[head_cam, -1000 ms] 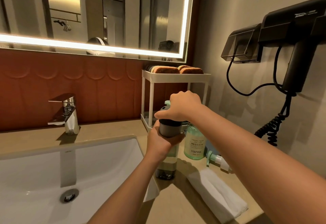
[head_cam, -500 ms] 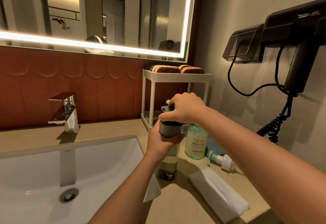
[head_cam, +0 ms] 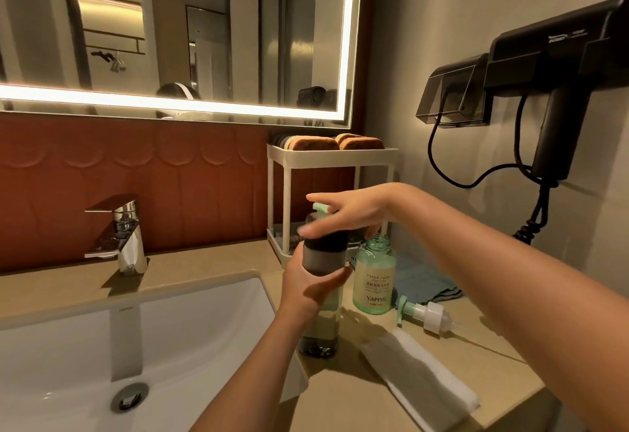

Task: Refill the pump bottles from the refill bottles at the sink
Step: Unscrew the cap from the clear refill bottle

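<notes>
Status at the sink (head_cam: 68, 363): refill under way, not finished

- Counter (head_cam: 211, 261), right of the basin, carries everything for the task. A folded white towel (head_cam: 418, 377) lies at the front edge.
- Tall clear bottle (head_cam: 320, 329) with a dark collar and a mint cap (head_cam: 320, 207). We take this to be the refill bottle. It stands upright on the counter at the basin's corner. It is not tipped, so nothing is being poured. We cannot read its liquid level.
- Green pump bottle (head_cam: 374, 281) stands just beside it, to the right. The neck is open and pale green liquid shows up to the shoulder. We judge this one filled or close to it.
- Pump head (head_cam: 425, 316) lies on its side on the counter, near the green bottle and apart from it. Left to do: screw it back on. We see no other pump bottle in frame.

Hands:
- Left hand (head_cam: 306, 292) is wrapped round the tall bottle just under the dark collar, steadying it.
- Right hand (head_cam: 354, 215) is released, with the fingers stretched out flat over the mint cap. It is blurred, so we cannot tell whether it touches the cap, and it grasps nothing
</notes>
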Demonstrator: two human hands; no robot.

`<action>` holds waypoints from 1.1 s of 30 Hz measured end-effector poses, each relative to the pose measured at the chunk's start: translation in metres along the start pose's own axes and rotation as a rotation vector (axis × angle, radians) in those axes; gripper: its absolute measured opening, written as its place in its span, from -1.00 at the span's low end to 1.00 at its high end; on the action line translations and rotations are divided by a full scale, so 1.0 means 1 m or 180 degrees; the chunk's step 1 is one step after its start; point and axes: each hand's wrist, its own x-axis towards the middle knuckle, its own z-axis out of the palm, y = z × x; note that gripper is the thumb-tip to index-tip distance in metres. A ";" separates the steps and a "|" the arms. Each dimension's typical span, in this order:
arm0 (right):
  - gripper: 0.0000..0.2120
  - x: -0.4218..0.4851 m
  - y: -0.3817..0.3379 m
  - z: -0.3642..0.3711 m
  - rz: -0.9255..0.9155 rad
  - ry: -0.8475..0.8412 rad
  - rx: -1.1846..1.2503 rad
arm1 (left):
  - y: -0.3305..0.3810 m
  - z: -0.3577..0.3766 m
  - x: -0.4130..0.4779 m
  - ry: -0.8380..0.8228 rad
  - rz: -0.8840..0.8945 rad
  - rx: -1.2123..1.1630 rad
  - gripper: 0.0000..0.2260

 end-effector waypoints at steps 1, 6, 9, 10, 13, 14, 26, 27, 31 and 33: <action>-0.19 0.001 -0.005 0.003 0.0127 0.0106 -0.0145 | 0.001 0.001 0.001 0.0000 -0.0026 -0.0006 -0.55; -0.08 0.011 -0.026 0.022 0.0581 0.1117 -0.1736 | -0.002 0.001 0.002 0.0044 -0.0110 -0.0033 -0.49; -0.14 0.014 -0.029 0.023 0.0625 0.1078 -0.1772 | -0.001 0.002 0.002 0.0036 -0.0201 -0.0088 -0.54; -0.19 0.014 -0.029 0.022 0.0591 0.0995 -0.1665 | 0.000 0.002 0.001 0.0040 -0.0239 -0.0148 -0.53; -0.39 0.012 -0.029 0.013 0.0354 0.0578 -0.1267 | 0.000 0.001 0.001 0.0030 -0.0181 -0.0229 -0.47; -0.43 0.011 -0.029 0.009 0.0289 0.0424 -0.1216 | 0.000 0.001 0.001 0.0018 -0.0121 -0.0182 -0.47; -0.12 0.014 -0.035 -0.003 0.0565 -0.0010 -0.0931 | 0.002 0.003 0.001 0.0045 -0.0137 -0.0183 -0.50; -0.07 0.019 -0.036 0.000 0.0711 0.0059 -0.0994 | 0.003 0.003 0.002 0.0057 -0.0150 -0.0198 -0.49; -0.09 0.027 -0.036 0.014 0.0836 0.0463 -0.1491 | 0.000 0.002 0.001 0.0009 -0.0115 -0.0211 -0.50; -0.22 0.025 -0.036 0.013 0.0693 0.0500 -0.1507 | 0.001 0.002 0.001 0.0008 -0.0149 -0.0301 -0.52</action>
